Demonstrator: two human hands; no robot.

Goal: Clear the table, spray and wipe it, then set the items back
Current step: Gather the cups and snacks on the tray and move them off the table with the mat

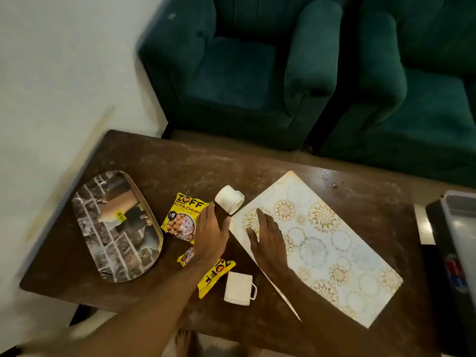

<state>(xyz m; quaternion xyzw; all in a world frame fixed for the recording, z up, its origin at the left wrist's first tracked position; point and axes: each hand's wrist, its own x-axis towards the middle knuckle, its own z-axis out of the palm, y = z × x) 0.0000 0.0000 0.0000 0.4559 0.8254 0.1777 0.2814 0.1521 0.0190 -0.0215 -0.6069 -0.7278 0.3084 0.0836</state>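
Setting: dusty brown table [180, 163], green armchairs [244, 73] behind it.
Patterned mat [334, 253]: askew on the table's right half.
Oval tray [116, 253]: left end.
Right hand [266, 235]: flat on the mat's left part, fingers straight, gripping nothing.
Left hand [210, 235]: above the upper packet [180, 217], fingers straight and loose, thumb beside the tipped cup [230, 199]; whether they touch cannot be told.
Lower packet [215, 276]: partly under the left wrist.
Second cup [238, 288]: just beside the lower packet.

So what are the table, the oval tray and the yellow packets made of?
The table looks like dark brown wood, matt and scuffed, with pale dusty smears. The oval tray has a glossy stone-brick print and a gold rim; metal or plastic, I cannot tell. The yellow packets look like shiny printed plastic film, crinkled.
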